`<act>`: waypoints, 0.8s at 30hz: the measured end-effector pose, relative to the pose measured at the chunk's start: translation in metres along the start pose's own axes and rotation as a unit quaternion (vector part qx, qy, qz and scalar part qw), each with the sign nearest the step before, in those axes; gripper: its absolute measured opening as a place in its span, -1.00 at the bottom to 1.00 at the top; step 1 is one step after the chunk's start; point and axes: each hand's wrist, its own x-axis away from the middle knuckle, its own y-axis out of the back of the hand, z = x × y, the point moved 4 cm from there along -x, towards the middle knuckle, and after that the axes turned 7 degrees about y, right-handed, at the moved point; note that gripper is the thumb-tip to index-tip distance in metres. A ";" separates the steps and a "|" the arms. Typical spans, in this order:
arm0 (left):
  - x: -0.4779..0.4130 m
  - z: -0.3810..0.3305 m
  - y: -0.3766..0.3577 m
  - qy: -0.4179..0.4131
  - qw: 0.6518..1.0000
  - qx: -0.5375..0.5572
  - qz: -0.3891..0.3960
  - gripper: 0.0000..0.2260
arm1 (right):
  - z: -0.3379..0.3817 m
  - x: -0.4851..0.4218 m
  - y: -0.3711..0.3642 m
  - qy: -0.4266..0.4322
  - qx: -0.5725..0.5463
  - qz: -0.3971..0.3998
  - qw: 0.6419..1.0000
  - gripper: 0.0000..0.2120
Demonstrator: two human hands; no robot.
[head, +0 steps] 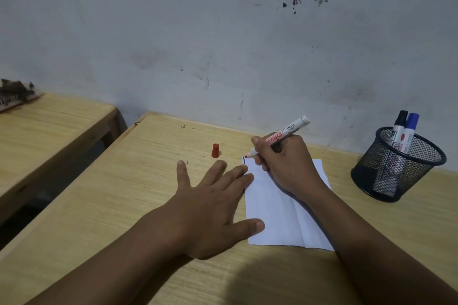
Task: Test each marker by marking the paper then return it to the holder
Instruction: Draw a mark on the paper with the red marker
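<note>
Right hand (288, 166): closed around the red marker (281, 136), heel resting on the paper (280, 215); marker slanted, tail end up toward the far right, uncapped tip down at the paper's far left corner.
Left hand (213, 203): holding nothing, flat and palm down with fingers spread wide; thumb and 2 fingertips lay on the paper's left edge, the rest on the table (119, 205).
Paper: white creased sheet, lying flat on the table near its middle, partly under both hands.
Blue mark (244, 160): 1 short stroke at the paper's far left corner, just beside the marker tip.
Red cap (215, 150): stood upright on the table, off the paper, far left of the marker tip and apart from it.
Holder (396, 168): dark mesh cup at the right of the table, well apart from the paper.
Holder contents: 2 capped markers standing tilted, 1 black-capped (398, 129), 1 blue-capped (410, 131).
Second table (49, 131): at left, separated by a gap.
Wall (223, 32): pale, stained, behind both tables.
</note>
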 end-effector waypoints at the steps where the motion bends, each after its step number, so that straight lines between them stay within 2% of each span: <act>1: 0.000 0.000 0.000 0.000 1.000 0.001 0.000 -0.27 | 0.000 0.000 0.000 -0.001 0.002 -0.001 1.000 -0.67; 12: 0.001 -0.002 0.004 0.000 1.000 0.004 0.005 -0.26 | 0.004 0.000 0.003 0.006 0.018 0.014 1.000 -0.66; 16: 0.000 -0.002 0.004 -0.001 1.000 0.008 -0.007 -0.27 | 0.001 0.001 0.003 -0.008 -0.030 -0.006 0.999 -0.71; 21: 0.001 0.000 0.017 -0.003 0.993 0.061 -0.102 -0.27 | 0.004 0.004 0.006 -0.027 -0.108 -0.043 0.993 -0.77; 22: 0.002 0.002 0.021 0.006 0.986 0.088 -0.143 -0.32 | 0.008 0.004 0.009 -0.021 -0.125 -0.050 0.991 -0.76; 24: -0.001 0.011 0.030 0.034 0.951 0.148 -0.271 -0.47 | 0.019 0.005 0.015 -0.009 -0.163 -0.066 0.984 -0.71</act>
